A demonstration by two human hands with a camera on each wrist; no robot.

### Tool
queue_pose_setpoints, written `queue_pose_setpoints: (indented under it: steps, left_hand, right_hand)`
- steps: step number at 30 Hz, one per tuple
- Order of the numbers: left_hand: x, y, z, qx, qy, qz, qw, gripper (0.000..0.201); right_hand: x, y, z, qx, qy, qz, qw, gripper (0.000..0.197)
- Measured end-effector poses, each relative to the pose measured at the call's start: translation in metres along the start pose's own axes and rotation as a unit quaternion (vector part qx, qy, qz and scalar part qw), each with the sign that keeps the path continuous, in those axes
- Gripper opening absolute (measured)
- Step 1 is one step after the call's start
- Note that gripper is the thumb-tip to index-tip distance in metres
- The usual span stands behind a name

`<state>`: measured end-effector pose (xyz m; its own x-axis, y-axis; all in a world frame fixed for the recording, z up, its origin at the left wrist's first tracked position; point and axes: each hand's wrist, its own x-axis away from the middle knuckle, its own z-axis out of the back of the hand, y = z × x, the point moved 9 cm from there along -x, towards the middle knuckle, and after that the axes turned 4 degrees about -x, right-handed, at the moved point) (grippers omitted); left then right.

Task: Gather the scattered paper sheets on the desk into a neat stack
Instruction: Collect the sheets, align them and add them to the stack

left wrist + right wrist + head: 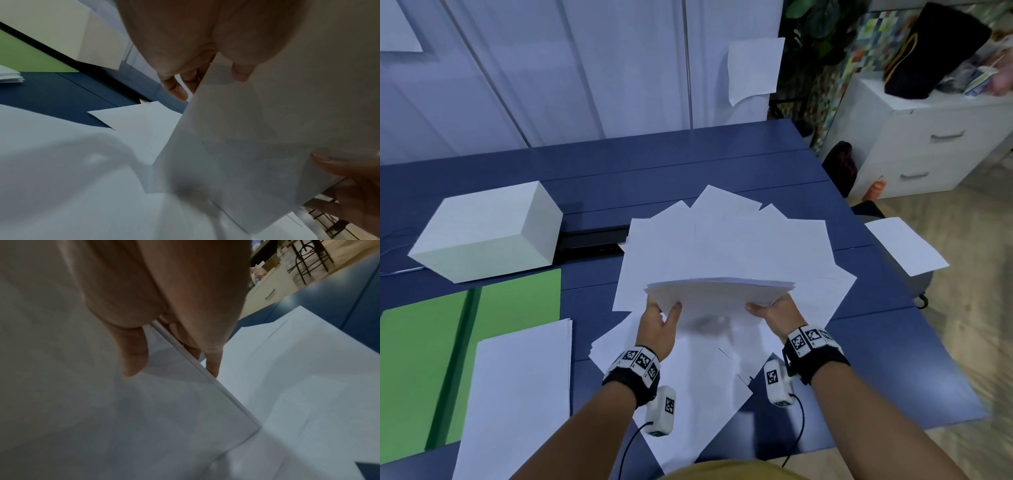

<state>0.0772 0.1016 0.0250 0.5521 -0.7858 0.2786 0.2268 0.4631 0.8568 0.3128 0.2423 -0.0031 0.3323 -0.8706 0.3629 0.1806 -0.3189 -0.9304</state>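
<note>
A bundle of white sheets (717, 298) is held upright above the blue desk (722, 164), its top edge fairly even. My left hand (659, 323) grips its left side with the thumb in front, and my right hand (774, 313) grips the right side. In the left wrist view the bundle (257, 146) sits between thumb and fingers (176, 87); the right wrist view shows the bundle (164, 402) edge pinched the same way. Loose sheets (726, 240) lie fanned on the desk under and behind the bundle. One sheet (905, 245) overhangs the desk's right edge.
A separate pile of white paper (520, 394) lies at the front left, partly on a green folder (417, 359). A white box (486, 233) and a black device (592, 241) stand behind. A white drawer cabinet (928, 137) is off to the right.
</note>
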Motion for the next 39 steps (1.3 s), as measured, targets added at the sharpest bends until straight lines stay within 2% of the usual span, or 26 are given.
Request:
queue_pose_setpoints:
  steps: [4, 5, 10, 15, 19, 21, 23, 27, 33, 37, 39]
  left_hand:
    - [-0.007, -0.006, -0.004, -0.006, -0.009, 0.004, 1.000, 0.070]
    - [-0.010, -0.011, -0.007, -0.010, -0.018, 0.007, 1.000, 0.074]
    - [-0.010, -0.018, -0.022, -0.054, -0.047, 0.033, 0.997, 0.059]
    - [-0.011, 0.005, -0.011, -0.052, -0.013, -0.006, 0.999, 0.045]
    - [-0.014, 0.016, 0.008, -0.046, 0.032, -0.039, 0.998, 0.023]
    - [-0.017, 0.013, 0.020, -0.044, 0.050, -0.046, 0.997, 0.022]
    - [-0.019, 0.006, 0.033, -0.040, 0.064, -0.042, 0.996, 0.023]
    - [-0.020, -0.013, 0.066, -0.025, 0.086, -0.039, 0.995, 0.021]
    - [-0.008, -0.080, 0.137, -0.054, 0.132, 0.030, 0.989, 0.016]
    - [0.007, -0.145, 0.191, -0.103, 0.141, 0.103, 0.979, 0.027]
    - [0.019, -0.176, 0.218, -0.116, 0.150, 0.135, 0.972, 0.031]
  right_hand:
    - [-0.001, -0.010, 0.002, 0.007, 0.000, 0.020, 1.000, 0.025]
    - [-0.001, -0.008, 0.002, 0.012, -0.003, 0.017, 1.000, 0.024]
    - [-0.001, 0.010, -0.001, 0.082, -0.020, -0.010, 0.996, 0.022]
    - [-0.004, -0.011, -0.004, 0.131, -0.013, 0.019, 0.991, 0.023]
    - [-0.003, -0.035, -0.015, 0.156, 0.014, 0.050, 0.986, 0.021]
    - [-0.003, -0.043, -0.025, 0.178, 0.026, 0.074, 0.981, 0.017]
    - [-0.003, -0.044, -0.037, 0.198, 0.034, 0.079, 0.976, 0.006]
    - [-0.008, -0.040, -0.077, 0.245, 0.041, 0.084, 0.965, 0.030]
    - [-0.005, -0.003, -0.171, 0.258, -0.017, -0.012, 0.966, 0.030]
    - [0.007, 0.032, -0.250, 0.319, -0.084, -0.051, 0.943, 0.029]
    - [0.017, 0.052, -0.290, 0.346, -0.127, -0.092, 0.925, 0.023]
